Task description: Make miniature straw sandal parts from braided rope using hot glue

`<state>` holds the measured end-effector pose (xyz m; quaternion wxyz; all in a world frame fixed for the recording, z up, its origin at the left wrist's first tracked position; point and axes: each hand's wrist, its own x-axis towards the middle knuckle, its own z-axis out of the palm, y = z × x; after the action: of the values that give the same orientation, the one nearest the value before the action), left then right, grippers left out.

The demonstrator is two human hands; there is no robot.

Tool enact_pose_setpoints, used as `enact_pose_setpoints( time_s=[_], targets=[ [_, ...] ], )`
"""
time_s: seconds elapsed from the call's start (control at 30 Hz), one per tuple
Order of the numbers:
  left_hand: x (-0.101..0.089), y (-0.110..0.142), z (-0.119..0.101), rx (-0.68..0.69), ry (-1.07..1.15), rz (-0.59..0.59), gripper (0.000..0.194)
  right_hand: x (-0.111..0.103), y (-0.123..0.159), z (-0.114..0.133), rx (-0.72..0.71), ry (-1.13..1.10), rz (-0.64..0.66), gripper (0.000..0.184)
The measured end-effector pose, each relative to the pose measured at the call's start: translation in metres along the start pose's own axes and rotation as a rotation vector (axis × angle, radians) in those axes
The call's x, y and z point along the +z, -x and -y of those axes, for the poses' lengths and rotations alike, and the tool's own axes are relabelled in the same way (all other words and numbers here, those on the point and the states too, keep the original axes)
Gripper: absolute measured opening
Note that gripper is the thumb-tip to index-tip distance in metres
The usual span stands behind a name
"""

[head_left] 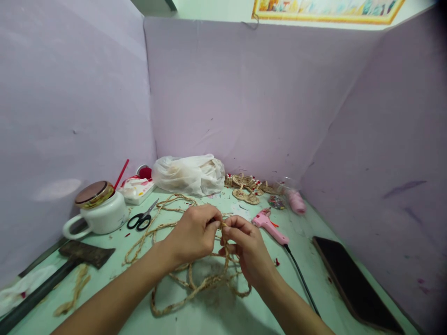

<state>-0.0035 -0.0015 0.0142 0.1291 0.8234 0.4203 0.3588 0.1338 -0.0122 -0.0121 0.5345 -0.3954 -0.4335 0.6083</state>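
Observation:
A long tan braided cord [174, 306] lies in loose loops over the pale green tabletop. Above it, my left hand [197, 231] is closed, thumb and fingers pinching a stretch of the cord. Close against it on the right, my right hand [246, 246] also pinches the cord with thumb and forefinger, its other fingers curled. From between the hands the cord hangs down to the loops below. My fingertips hide the exact spot they grip.
Left stand a white mug [104, 216], black scissors [140, 219] and a hammer-like tool [85, 253]. Behind are a white plastic bag [190, 174] and woven pieces [246, 195]. A pink glue gun [270, 228], pink thread spool [296, 201] and phone [352, 281] lie right.

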Motion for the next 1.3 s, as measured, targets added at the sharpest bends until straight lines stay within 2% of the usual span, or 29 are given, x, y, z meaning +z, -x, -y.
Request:
enact_pose_setpoints(
  time_s=[0.1,0.17,0.3,0.47,0.63,0.87,1.07,1.3],
  targets=[
    [0.0017,0.0012,0.0023,0.052,-0.047,-0.03,0.014,0.0013,-0.0004,0.0002,0.047,0.018,0.032,0.011],
    [0.003,0.0019,0.0044,0.066,-0.105,-0.04,0.015,0.0022,-0.0015,-0.001,0.047,0.048,-0.002,0.011],
    [0.0056,0.0015,0.0054,0.029,-0.147,-0.029,0.014,0.002,-0.0047,-0.0045,-0.023,0.083,-0.113,0.014],
    [0.0086,0.0012,0.0018,-0.002,-0.083,-0.042,0.014,-0.0003,-0.0066,-0.0051,-0.118,0.094,-0.204,0.02],
    [0.0087,0.003,0.0014,0.018,-0.054,-0.081,0.013,-0.0004,-0.0058,-0.0041,-0.089,0.13,-0.162,0.012],
    [0.0083,0.0042,0.0027,0.077,-0.081,-0.059,0.013,-0.0025,-0.0065,-0.0046,-0.047,0.142,-0.092,0.004],
    [0.0087,0.0058,0.0018,0.148,-0.058,-0.042,0.015,-0.0042,-0.0059,-0.0034,-0.074,0.148,-0.104,0.008],
    [0.0034,0.003,0.0001,0.052,-0.012,-0.014,0.013,-0.0043,-0.005,-0.0035,-0.196,0.222,-0.172,0.017]
  ],
)
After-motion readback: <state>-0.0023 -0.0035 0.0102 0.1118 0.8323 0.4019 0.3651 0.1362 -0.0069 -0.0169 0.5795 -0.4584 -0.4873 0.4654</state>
